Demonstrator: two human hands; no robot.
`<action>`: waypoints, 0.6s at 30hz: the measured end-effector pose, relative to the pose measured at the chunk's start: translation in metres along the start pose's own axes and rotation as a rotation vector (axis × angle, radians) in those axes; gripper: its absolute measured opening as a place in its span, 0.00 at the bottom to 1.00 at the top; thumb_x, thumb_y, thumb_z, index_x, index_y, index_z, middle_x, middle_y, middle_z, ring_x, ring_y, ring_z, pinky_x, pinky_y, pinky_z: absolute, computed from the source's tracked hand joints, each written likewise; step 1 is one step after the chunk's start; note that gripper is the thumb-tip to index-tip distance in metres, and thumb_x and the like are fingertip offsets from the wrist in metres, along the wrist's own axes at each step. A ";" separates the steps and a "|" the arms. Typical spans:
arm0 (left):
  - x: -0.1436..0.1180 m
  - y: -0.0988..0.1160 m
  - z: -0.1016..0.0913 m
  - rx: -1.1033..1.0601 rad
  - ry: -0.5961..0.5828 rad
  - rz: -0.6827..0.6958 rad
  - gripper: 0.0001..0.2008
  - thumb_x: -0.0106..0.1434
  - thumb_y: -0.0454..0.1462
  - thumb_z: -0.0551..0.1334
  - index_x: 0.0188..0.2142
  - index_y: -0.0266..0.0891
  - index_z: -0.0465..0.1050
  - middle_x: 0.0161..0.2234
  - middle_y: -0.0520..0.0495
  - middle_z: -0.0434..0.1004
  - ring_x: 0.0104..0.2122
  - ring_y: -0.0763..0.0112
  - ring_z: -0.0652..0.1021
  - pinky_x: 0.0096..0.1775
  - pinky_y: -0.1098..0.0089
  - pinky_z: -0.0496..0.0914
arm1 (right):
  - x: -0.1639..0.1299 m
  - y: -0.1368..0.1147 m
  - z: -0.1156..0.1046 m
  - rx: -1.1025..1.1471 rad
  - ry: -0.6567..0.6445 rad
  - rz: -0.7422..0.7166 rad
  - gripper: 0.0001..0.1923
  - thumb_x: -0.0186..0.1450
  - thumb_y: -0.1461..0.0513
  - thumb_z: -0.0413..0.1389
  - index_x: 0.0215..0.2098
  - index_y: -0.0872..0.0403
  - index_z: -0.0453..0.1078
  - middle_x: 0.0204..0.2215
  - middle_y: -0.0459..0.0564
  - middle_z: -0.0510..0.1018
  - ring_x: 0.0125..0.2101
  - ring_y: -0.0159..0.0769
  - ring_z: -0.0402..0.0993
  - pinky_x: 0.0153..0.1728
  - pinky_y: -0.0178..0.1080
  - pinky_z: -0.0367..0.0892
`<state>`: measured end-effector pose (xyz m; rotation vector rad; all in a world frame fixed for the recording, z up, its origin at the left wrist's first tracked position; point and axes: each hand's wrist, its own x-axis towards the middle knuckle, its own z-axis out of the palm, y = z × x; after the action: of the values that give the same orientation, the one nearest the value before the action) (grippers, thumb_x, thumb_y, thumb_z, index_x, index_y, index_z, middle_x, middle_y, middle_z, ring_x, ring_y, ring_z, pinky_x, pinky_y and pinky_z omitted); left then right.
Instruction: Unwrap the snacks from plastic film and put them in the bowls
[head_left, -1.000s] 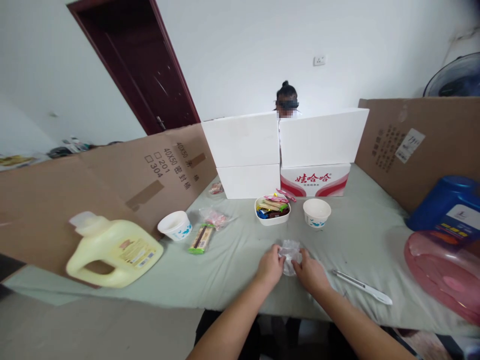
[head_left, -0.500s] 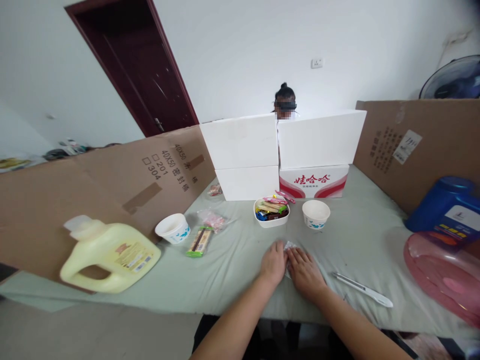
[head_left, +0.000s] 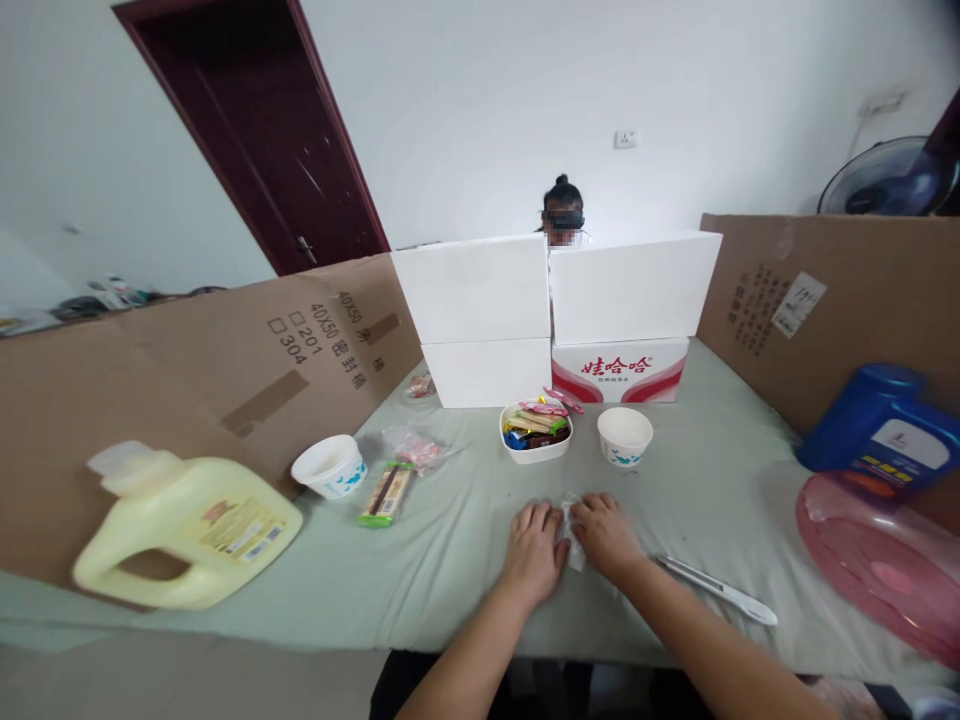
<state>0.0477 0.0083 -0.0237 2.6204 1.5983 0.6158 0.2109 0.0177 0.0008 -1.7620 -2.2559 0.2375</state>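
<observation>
Head view, and there it was: crumpled clear plastic (head_left: 574, 548) on the counter (head_left: 457, 575), between left hand (head_left: 534, 550) and right hand (head_left: 609, 535), both palm-down, touching it! Whether either grip pinched it, you couldn't tell. Beyond them sat a snack-filled white bowl (head_left: 536, 455).

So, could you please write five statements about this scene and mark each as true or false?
1. The left hand and right hand both touch crumpled clear plastic. True.
2. The utility knife lies left of the left hand. False: it lies right of the right hand.
3. The white dish holds wrapped snacks. True.
4. The green-ended snack packet is in the dish. False: it lies on the tablecloth.
5. A printed paper bowl stands right of the dish. True.
</observation>
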 end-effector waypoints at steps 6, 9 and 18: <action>0.000 -0.003 0.000 -0.045 -0.019 0.001 0.26 0.62 0.44 0.59 0.59 0.42 0.62 0.56 0.40 0.65 0.55 0.52 0.64 0.54 0.53 0.61 | 0.006 0.001 0.003 0.057 -0.021 -0.044 0.18 0.61 0.69 0.50 0.45 0.50 0.75 0.39 0.52 0.76 0.41 0.36 0.72 0.42 0.33 0.62; -0.001 -0.004 0.000 -0.071 0.015 -0.015 0.25 0.65 0.45 0.56 0.58 0.38 0.62 0.54 0.38 0.65 0.54 0.53 0.65 0.53 0.54 0.62 | 0.022 0.012 -0.016 0.074 0.025 -0.033 0.18 0.63 0.69 0.48 0.44 0.50 0.75 0.40 0.50 0.77 0.40 0.32 0.73 0.42 0.31 0.62; 0.000 0.003 -0.003 -0.059 -0.023 -0.070 0.21 0.62 0.39 0.58 0.55 0.37 0.65 0.53 0.41 0.67 0.54 0.55 0.65 0.55 0.55 0.60 | 0.102 0.095 -0.107 -0.108 0.229 0.321 0.20 0.66 0.64 0.47 0.53 0.57 0.70 0.48 0.60 0.72 0.47 0.43 0.68 0.48 0.41 0.61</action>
<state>0.0491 0.0066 -0.0198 2.5090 1.6312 0.6173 0.3086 0.1360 0.0858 -2.0861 -1.8546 -0.0252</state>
